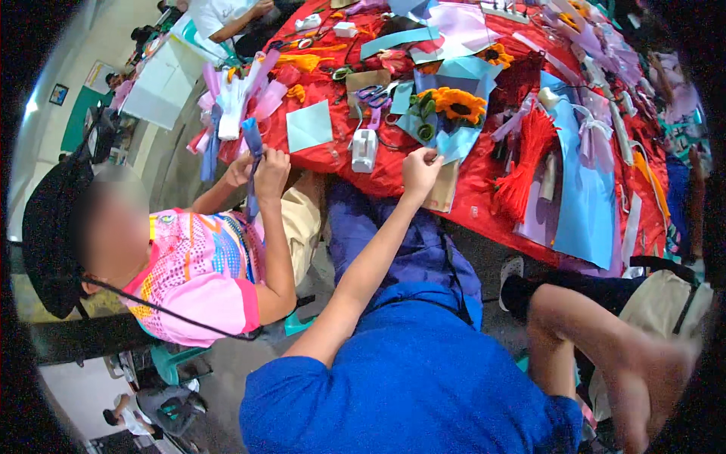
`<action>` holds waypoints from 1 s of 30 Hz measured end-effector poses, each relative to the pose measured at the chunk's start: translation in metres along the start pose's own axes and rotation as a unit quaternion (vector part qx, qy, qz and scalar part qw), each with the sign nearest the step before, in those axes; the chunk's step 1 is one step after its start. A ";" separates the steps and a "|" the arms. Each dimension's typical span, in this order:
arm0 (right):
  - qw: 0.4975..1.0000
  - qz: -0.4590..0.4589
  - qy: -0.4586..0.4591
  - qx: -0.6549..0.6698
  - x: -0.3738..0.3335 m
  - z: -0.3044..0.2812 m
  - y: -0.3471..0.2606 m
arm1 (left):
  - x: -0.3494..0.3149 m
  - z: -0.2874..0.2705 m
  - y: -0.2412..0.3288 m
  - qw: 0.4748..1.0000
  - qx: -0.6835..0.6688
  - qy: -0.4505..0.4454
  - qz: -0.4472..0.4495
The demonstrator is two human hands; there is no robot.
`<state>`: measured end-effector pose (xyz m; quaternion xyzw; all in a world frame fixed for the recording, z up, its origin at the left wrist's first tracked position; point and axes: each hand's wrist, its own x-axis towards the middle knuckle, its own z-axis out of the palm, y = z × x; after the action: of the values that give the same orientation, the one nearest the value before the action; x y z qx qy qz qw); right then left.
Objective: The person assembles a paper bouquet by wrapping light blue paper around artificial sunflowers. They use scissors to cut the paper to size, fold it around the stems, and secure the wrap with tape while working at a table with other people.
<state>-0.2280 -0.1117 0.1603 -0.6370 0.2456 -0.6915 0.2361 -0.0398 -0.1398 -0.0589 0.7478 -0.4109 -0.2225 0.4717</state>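
Note:
My left hand (pixel 421 172) reaches to the table's near edge, its fingers curled together beside the lower corner of a light blue wrapping sheet (pixel 457 144). I cannot make out what, if anything, they pinch. On that wrapping lies an orange sunflower (pixel 456 104) with a dark centre and green leaves. Under the hand, a brown paper piece (pixel 442 191) hangs at the edge. A white tape dispenser (pixel 364 150) and purple-handled scissors (pixel 376 97) lie to its left. My right arm is bent at the lower right, away from the table; its hand (pixel 656 371) is smeared by motion.
The table wears a red cover (pixel 476 181). Red stems (pixel 525 163), a large blue sheet (pixel 586 189) and a pale square sheet (pixel 308 126) lie on it. At my left, a person in a pink patterned shirt (pixel 200 276) holds a blue wrapped piece (pixel 253 144).

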 end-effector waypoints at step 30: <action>0.780 0.540 -0.167 0.268 -0.168 0.064 0.226 | 0.005 -0.029 -0.019 0.971 -0.218 -0.084 -0.052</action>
<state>-0.1487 -0.1804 -0.1081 -0.4162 0.3115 -0.3714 0.7693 -0.0081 -0.1244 -0.0625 0.6258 -0.3516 -0.3928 0.5749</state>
